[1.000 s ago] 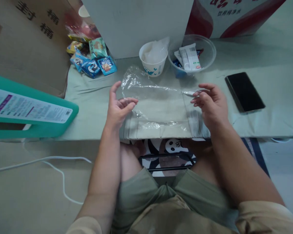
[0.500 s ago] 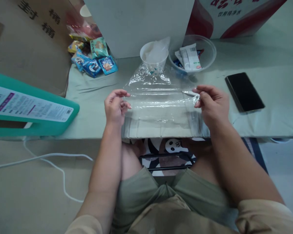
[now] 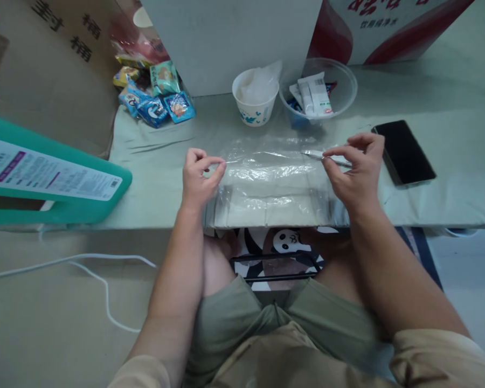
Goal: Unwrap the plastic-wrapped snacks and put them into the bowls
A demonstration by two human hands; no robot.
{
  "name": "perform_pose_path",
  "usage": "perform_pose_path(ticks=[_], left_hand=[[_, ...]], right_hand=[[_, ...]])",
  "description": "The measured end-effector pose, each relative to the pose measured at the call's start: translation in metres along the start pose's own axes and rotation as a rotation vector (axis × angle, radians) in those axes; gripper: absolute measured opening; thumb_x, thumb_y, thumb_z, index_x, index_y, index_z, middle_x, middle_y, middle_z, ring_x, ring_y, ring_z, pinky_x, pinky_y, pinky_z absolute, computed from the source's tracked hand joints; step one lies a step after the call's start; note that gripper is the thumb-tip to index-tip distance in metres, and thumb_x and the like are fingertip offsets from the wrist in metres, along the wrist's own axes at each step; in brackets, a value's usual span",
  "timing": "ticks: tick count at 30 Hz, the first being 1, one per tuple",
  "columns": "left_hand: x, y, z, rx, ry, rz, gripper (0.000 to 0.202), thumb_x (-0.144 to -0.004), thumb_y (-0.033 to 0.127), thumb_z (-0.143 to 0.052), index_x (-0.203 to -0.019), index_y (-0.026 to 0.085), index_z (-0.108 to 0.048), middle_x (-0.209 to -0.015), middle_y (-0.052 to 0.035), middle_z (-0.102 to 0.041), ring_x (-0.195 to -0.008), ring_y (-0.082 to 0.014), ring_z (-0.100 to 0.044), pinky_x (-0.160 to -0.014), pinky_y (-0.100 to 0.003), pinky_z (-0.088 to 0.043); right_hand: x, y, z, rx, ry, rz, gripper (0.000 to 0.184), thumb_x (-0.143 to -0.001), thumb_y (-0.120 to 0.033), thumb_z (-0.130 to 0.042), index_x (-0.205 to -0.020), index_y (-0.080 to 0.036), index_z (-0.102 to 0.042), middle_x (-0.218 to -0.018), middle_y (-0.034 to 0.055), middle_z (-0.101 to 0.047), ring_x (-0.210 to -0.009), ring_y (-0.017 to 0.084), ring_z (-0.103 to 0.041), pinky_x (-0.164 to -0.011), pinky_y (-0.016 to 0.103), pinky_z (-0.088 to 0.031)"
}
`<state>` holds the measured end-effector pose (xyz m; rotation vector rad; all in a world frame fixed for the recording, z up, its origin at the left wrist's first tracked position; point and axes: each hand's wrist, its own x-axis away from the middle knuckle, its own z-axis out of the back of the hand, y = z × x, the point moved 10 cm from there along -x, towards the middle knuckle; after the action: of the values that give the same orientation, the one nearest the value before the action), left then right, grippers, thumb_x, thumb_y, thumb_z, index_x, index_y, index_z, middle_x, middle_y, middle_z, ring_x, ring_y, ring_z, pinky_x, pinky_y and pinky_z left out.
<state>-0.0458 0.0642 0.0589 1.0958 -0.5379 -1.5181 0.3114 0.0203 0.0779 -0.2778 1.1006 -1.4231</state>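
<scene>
A sheet of clear plastic film [image 3: 267,173] lies crinkled and shiny along the table's front edge, in what looks like more than one layer. My left hand [image 3: 202,175] pinches its left side between thumb and forefinger. At the right side, my right hand [image 3: 355,164] is also closed in a pinch, its other fingers curled; the film at those fingertips is hard to make out. A thin pointed tool [image 3: 312,154], whitish or metallic, runs behind the right fingers, and its exact kind is unclear.
Beyond the film stand a paper cup [image 3: 255,110] with whitish plastic in it and a clear bowl [image 3: 347,97] holding packets. A phone [image 3: 406,153] lies right. Snack packets [image 3: 156,102], a green container [image 3: 119,183] and a carton [image 3: 56,97] are left. White boxes [image 3: 230,43] stand behind.
The film has come down toward the table and no longer covers the cup's front. My left hand has moved slightly right; my right hand has shifted a little up and right.
</scene>
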Motion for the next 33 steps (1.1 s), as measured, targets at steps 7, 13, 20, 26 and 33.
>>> perform_pose_path(ticks=[7, 13, 20, 26, 33], left_hand=[[0.006, 0.004, -0.013, 0.513, -0.074, 0.106, 0.039, -0.08, 0.058, -0.074, -0.073, 0.023, -0.059, -0.083, -0.0027, -0.069, -0.095, -0.0202, -0.072, -0.097, -0.04, -0.058], [0.012, -0.031, -0.028, 0.553, -0.052, 0.54, 0.04, -0.083, 0.06, -0.075, -0.087, 0.025, -0.055, -0.062, 0.0023, -0.064, -0.047, -0.0101, -0.06, -0.04, -0.018, -0.038], [0.013, -0.045, -0.025, 0.397, 0.008, 0.636, 0.022, -0.098, 0.037, -0.062, -0.081, 0.024, -0.053, -0.043, 0.0079, -0.047, -0.031, -0.0082, -0.04, -0.032, -0.017, -0.026], [0.017, -0.04, -0.026, 0.395, -0.071, 0.703, 0.023, -0.1, 0.026, -0.059, -0.077, 0.022, -0.055, -0.042, 0.0096, -0.037, -0.027, -0.0048, -0.025, -0.028, -0.016, -0.009], [0.036, -0.005, -0.072, 0.666, -0.508, 0.715, 0.033, -0.086, 0.049, -0.077, -0.081, 0.023, -0.058, -0.042, 0.0102, -0.034, -0.025, -0.0034, -0.021, -0.026, -0.017, -0.009]], right_hand=[[0.005, 0.004, -0.015, -0.425, -0.11, -0.12, 0.021, -0.09, -0.047, -0.064, -0.086, -0.027, -0.058, -0.066, -0.0017, -0.062, -0.067, 0.019, -0.068, -0.069, 0.039, -0.059], [0.015, 0.039, -0.041, -0.517, -0.227, -0.427, 0.031, -0.088, -0.046, -0.066, -0.113, -0.032, -0.057, -0.081, -0.0023, -0.067, -0.044, 0.01, -0.049, -0.04, 0.027, -0.041], [0.026, 0.044, -0.055, -0.441, -0.427, -0.384, 0.081, -0.07, -0.028, -0.083, -0.142, -0.035, -0.048, -0.115, 0.0056, -0.067, -0.057, 0.011, -0.059, -0.05, 0.029, -0.051], [0.013, 0.036, -0.019, -0.121, -0.195, -0.216, 0.059, -0.069, -0.026, -0.082, -0.124, -0.028, -0.063, -0.12, 0.0086, -0.063, -0.085, 0.021, -0.068, -0.074, 0.039, -0.06], [0.032, -0.003, -0.08, -0.632, -0.602, -0.275, 0.054, -0.075, -0.044, -0.082, -0.121, -0.029, -0.059, -0.121, 0.0078, -0.071, -0.114, 0.024, -0.068, -0.106, 0.047, -0.055]])
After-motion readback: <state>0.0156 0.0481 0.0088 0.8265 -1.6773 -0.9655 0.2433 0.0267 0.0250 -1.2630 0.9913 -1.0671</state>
